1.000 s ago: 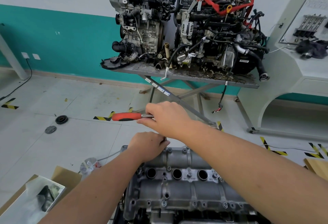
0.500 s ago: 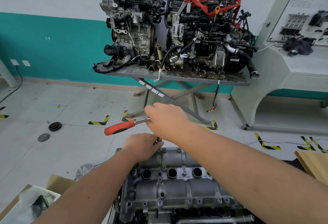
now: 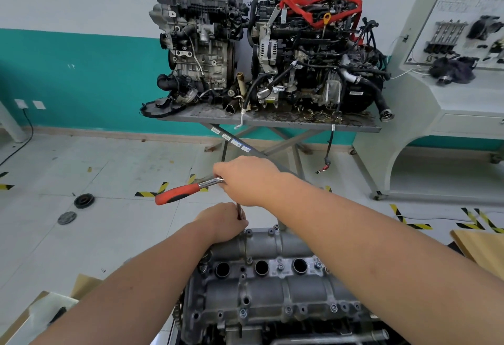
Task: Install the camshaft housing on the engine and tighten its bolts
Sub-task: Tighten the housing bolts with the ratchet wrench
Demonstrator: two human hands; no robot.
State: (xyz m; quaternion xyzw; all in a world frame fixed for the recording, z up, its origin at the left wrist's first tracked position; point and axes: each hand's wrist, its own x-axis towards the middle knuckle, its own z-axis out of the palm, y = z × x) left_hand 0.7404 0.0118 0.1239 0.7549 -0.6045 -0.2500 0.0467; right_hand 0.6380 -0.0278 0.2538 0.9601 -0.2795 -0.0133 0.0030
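I see my right hand (image 3: 246,181) with fingers wrapped over the ratchet (image 3: 188,190) head, red handle jutting left. My left hand (image 3: 222,221) fingers pinch the extension bar (image 3: 239,211). Camshaft housing (image 3: 272,284) sits directly below them, on the engine.

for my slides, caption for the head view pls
Right hand swings the ratchet while left hand steadies its extension at the camshaft housing.

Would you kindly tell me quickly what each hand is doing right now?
Left hand: closed around the extension bar at the camshaft housing.
Right hand: closed on the head end of the ratchet wrench.
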